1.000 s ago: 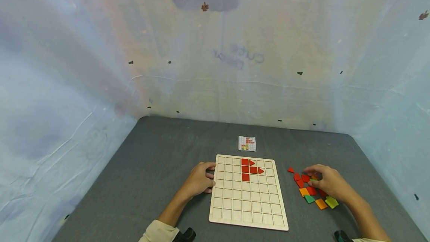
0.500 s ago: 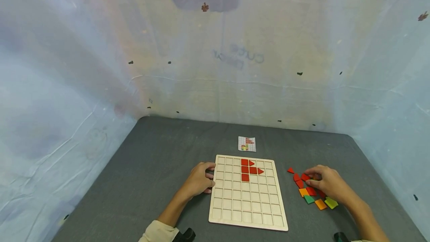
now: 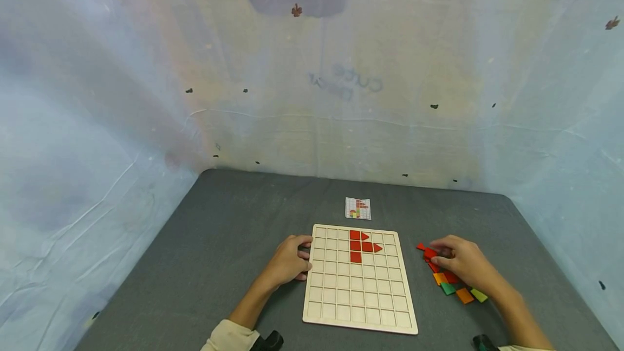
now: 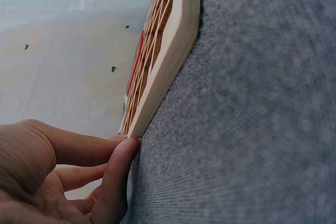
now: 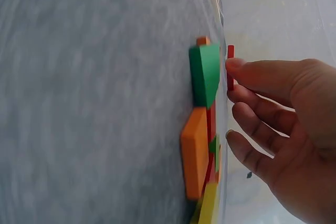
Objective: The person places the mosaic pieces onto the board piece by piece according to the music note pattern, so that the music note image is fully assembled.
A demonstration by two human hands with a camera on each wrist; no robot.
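Note:
A wooden grid board (image 3: 361, 291) lies on the grey table, with several red pieces (image 3: 355, 246) in its upper cells. My left hand (image 3: 287, 259) grips the board's left edge; in the left wrist view the thumb and finger of that hand (image 4: 68, 171) meet at its corner. Above the loose pieces at the right, my right hand (image 3: 463, 259) pinches a red piece (image 3: 430, 253). The right wrist view shows this red piece (image 5: 230, 67) edge-on between thumb and finger of the hand (image 5: 283, 108), raised off the table.
Loose pieces lie right of the board: orange (image 3: 465, 296), green (image 3: 447, 288), yellow-green (image 3: 479, 295) and several red ones, partly under the right hand. A small printed card (image 3: 358, 208) lies behind the board. Pale sheeting (image 3: 312, 140) surrounds the table (image 3: 205, 264).
My right hand has taken hold of a red piece from the group and moved a little to the left with it. The left hand and the board have stayed in place.

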